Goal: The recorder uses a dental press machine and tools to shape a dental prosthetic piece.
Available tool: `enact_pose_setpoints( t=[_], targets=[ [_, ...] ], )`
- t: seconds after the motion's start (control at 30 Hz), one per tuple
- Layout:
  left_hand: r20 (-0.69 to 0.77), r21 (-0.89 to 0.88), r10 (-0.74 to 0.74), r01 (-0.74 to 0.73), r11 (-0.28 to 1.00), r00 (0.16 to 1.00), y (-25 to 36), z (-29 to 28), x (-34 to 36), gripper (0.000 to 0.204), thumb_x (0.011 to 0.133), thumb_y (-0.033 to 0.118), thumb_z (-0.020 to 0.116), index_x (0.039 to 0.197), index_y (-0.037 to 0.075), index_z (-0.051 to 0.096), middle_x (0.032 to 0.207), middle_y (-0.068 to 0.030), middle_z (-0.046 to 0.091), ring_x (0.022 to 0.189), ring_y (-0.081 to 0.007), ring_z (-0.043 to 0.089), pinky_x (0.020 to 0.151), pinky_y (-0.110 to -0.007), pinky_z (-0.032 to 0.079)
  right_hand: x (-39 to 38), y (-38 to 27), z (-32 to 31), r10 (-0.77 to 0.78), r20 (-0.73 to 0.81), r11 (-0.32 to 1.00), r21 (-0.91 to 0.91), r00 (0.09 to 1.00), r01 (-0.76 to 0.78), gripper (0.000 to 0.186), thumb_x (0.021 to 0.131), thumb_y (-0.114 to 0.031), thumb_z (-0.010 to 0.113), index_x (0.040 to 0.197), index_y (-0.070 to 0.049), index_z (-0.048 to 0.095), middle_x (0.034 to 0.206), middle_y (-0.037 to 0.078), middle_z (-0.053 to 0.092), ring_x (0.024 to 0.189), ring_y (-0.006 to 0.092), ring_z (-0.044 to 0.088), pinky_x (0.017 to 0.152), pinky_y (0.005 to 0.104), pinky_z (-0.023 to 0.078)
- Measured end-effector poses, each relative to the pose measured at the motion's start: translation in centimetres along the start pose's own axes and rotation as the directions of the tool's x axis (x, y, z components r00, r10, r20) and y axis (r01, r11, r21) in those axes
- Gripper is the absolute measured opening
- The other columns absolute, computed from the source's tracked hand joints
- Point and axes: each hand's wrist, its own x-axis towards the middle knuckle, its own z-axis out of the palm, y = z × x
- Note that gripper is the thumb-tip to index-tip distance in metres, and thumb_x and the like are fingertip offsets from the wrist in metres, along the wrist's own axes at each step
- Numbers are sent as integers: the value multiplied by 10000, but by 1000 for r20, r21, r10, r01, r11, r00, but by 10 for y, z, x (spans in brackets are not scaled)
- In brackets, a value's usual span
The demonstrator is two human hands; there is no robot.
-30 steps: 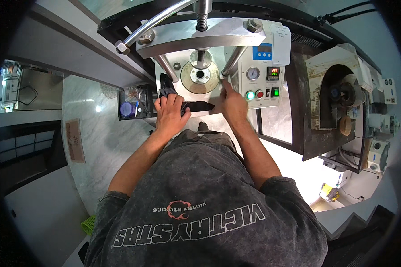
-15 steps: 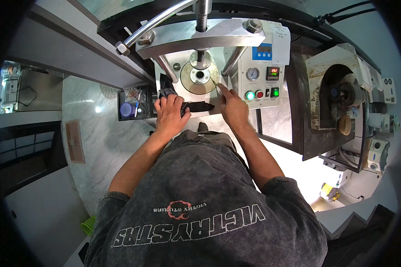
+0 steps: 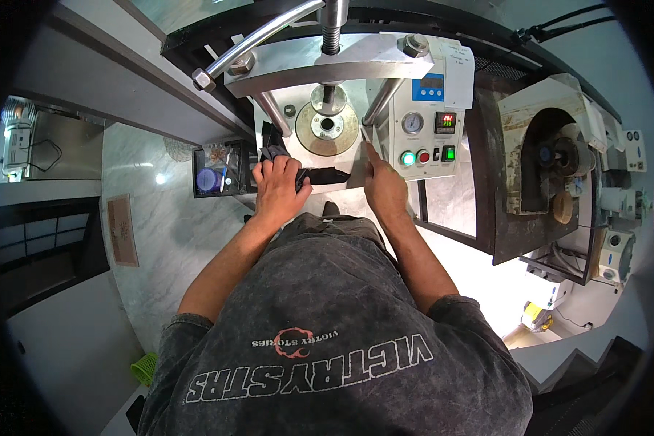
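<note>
My left hand [image 3: 277, 187] presses down on a crumpled black cloth [image 3: 330, 176] at the front edge of a metal press, fingers bent over it. Pinched in my right hand [image 3: 385, 183] is a thin, pointed tool [image 3: 365, 138]; its exact kind is too small to make out. The tool's tip points away from me, just right of a round, brassy disc [image 3: 311, 143] with a dark hole in its middle. Above the disc hangs a round metal plunger [image 3: 328, 100] on a threaded screw, under a thick crossbar [image 3: 327, 64].
A control panel [image 3: 427, 116] with a gauge, displays and lit buttons stands right of the press. Two steel columns flank the disc. At left sits a black tray [image 3: 229, 168] with small items. Farther right, a dirty machine with a dark arched opening [image 3: 552, 156] stands on a dark bench.
My right hand has shifted slightly right, taking the tool's tip off the disc's edge to beside it. My left hand stays on the black cloth.
</note>
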Motion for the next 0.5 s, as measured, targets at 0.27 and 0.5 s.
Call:
enact_pose_setpoints(
  t=[0.27, 0.5],
  targets=[
    [11, -12, -13, 14, 1000, 1000, -2, 2, -1, 326, 794, 241, 725, 1044, 63, 615, 1063, -101, 531, 997, -301, 482, 950, -469, 307, 1, -11, -4, 18, -6, 997, 76, 1000, -18, 452, 958, -162, 538, 1409, -151, 545, 924, 248, 705, 831, 440, 685, 736, 531, 536],
    [9, -15, -10, 10, 1000, 1000, 0, 2, -1, 323, 802, 247, 725, 1043, 61, 616, 1067, -102, 532, 999, -296, 484, 959, -476, 304, 7, -15, 2, 1, -20, 993, 120, 1000, 2, 391, 948, -175, 581, 1334, -119, 548, 913, 257, 705, 858, 466, 679, 758, 550, 525]
  ],
)
